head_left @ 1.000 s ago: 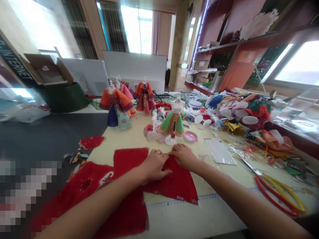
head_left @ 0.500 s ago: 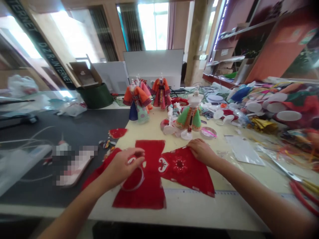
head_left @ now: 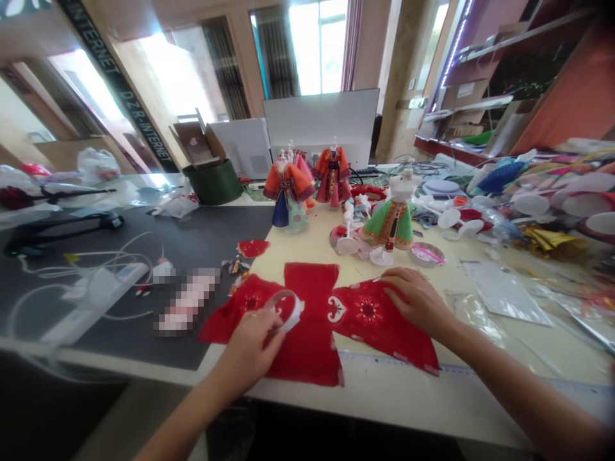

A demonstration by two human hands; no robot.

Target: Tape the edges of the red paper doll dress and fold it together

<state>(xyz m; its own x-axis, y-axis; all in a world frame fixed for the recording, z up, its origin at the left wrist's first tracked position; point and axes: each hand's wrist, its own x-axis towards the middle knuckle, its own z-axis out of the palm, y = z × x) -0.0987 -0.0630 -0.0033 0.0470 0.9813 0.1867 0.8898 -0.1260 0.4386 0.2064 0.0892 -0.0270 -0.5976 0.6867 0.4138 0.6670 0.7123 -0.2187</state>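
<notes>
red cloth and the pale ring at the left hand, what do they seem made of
The red cloth looks like matte woven fabric: it lies flat and shows little shine. The pale ring is probably smooth plastic, perhaps clear tape, as it looks partly see-through.

1 power strip [head_left: 103, 299] lies on dark matting [head_left: 211, 240].

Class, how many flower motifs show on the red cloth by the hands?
2: left motif beyond the left hand, right motif beside the right hand. More may be hidden.
</notes>
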